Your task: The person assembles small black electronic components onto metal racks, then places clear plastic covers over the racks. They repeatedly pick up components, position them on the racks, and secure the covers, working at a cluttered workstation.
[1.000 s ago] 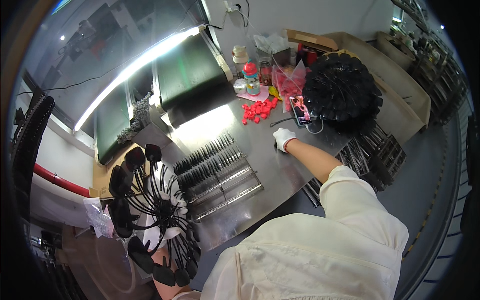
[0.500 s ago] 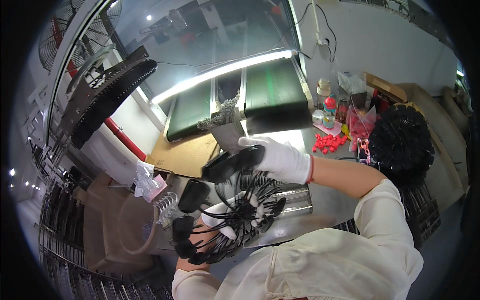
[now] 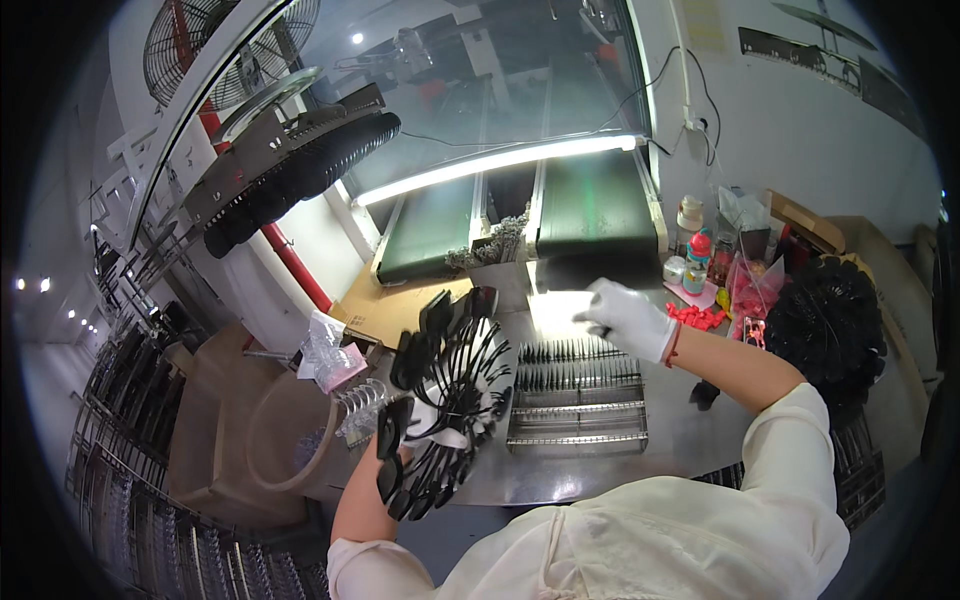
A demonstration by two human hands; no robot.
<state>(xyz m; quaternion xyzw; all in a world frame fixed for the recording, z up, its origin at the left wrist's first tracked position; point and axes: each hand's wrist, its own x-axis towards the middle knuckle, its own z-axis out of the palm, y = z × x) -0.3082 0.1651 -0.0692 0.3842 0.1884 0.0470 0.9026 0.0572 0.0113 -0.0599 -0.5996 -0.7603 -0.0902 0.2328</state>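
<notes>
My left hand, in a white glove, is closed round a bunch of black spoon-like pieces with thin stems. Their wide dark heads fan out to the left and below, and the stems hide part of the fingers. My right hand, also gloved in white, is raised over the far right part of a metal rack. Its fingers are drawn together, with something small and dark at the tips that I cannot make out. Across the far side of the rack stands a row of thin dark pieces.
Two green conveyor belts lie beyond the metal table under a lamp tube. To the right are red pieces, bottles and a large black bundle. A cardboard sheet and clear plastic coils lie left.
My right hand has left the bunch and moved right, over the rack. The bunch in my left hand has shifted left, uncovering the rack. The whole view has shifted too.
</notes>
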